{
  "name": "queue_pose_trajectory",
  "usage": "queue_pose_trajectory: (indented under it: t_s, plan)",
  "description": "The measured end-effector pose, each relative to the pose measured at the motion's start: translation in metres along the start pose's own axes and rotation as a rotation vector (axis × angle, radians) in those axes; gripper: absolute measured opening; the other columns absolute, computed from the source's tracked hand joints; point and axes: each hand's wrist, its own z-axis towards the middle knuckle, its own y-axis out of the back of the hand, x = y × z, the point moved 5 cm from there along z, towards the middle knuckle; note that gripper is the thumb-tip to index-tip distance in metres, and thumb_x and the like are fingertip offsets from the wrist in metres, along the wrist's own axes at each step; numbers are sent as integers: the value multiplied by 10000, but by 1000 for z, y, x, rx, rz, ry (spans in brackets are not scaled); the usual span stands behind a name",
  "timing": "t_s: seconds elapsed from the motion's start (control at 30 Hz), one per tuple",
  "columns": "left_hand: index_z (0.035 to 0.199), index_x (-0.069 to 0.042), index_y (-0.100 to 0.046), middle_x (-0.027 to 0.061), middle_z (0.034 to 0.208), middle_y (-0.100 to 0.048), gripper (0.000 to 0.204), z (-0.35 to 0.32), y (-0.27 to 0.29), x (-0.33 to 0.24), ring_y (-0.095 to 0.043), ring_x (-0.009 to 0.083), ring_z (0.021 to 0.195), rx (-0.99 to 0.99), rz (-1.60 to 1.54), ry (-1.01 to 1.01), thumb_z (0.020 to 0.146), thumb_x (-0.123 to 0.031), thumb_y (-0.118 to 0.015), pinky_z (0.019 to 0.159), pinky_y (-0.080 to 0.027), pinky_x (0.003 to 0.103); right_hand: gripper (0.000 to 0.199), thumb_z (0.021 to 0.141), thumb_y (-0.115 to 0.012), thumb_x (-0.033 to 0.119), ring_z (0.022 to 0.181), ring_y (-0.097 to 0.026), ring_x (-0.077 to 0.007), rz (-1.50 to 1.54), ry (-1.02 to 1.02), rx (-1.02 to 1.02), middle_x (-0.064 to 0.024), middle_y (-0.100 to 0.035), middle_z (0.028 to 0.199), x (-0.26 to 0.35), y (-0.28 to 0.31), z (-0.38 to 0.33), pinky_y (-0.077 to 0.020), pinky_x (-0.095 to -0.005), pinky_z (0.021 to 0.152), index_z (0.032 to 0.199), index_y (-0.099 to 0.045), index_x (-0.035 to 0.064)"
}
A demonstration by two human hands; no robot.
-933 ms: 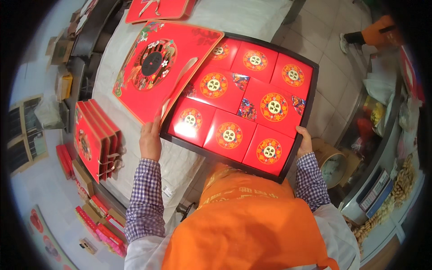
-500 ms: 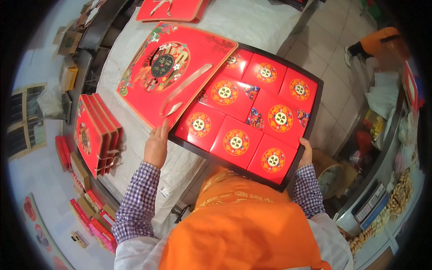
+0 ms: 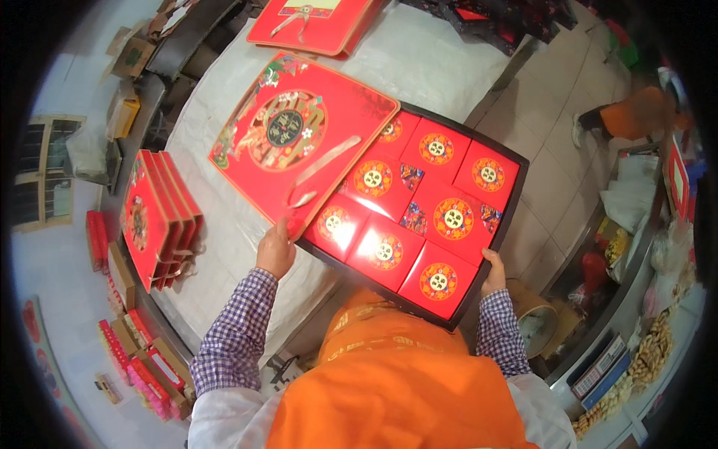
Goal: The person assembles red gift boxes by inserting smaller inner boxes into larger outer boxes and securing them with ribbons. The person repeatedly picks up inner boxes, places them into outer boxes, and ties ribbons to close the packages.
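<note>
A black tray (image 3: 517, 196) filled with several small red boxes, each with a round gold emblem, is held in front of me. My right hand (image 3: 493, 271) grips its near right edge. My left hand (image 3: 275, 251) holds the near corner of a large red lid (image 3: 299, 138) with a round dark medallion and a ribbon. The lid lies tilted over the tray's left part, covering some of the small boxes. Both sleeves are checked, and an orange vest fills the lower middle.
A table under a white cloth (image 3: 419, 60) carries another red gift box (image 3: 314, 19) at the far end. Several red boxes (image 3: 153, 217) stand on edge at the left. Cartons line the left wall. A person in orange (image 3: 636, 112) is at the far right, beside cluttered shelves.
The lid has slid further right over the tray, and my left hand has moved with it. My right hand stays on the tray's edge.
</note>
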Motion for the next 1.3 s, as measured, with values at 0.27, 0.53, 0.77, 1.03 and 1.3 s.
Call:
queue_pose_trajectory:
  t_s: [0.27,0.53,0.77,1.03,1.3]
  plan:
    - [1194,63,-514,213,1032,-613,617,108,-14,-4,-579,358,1023,-276,6,193,775,-315,-762,892,-474,435,542,819,-646,116,1111,-572,-235,-68,34,100,-112,-573,1241,6,4,9,-485,-381,956,1319,-461,20]
    - [978,-24,-525,-8,708,-495,137,100,18,-121,-467,77,606,242,-1221,55,967,-160,-543,567,-390,231,560,810,-651,129,1099,-576,-242,-69,22,62,-123,-569,1238,-2,13,11,-490,-393,949,1319,-451,7]
    - [1160,15,-569,45,974,-600,265,42,43,-149,-547,97,909,111,-941,-212,944,-137,-594,773,-447,261,508,816,-665,176,1049,-603,-249,-61,-64,-5,-139,-595,1181,-20,35,30,-508,-402,919,1256,-495,-11]
    - [1254,22,-537,138,1222,-596,421,30,-24,53,-549,229,1116,-424,-720,416,943,-256,-597,964,-415,345,453,823,-676,185,1053,-604,-249,10,-99,10,-139,-608,1156,-19,20,20,-513,-394,917,1202,-528,-13]
    - [1342,-53,-471,95,1240,-605,636,76,-81,100,-589,260,1094,-157,-1445,836,928,-527,-556,925,-467,432,426,833,-667,172,1080,-598,-267,34,-83,29,-149,-604,1184,-13,7,6,-503,-409,957,1183,-536,-32]
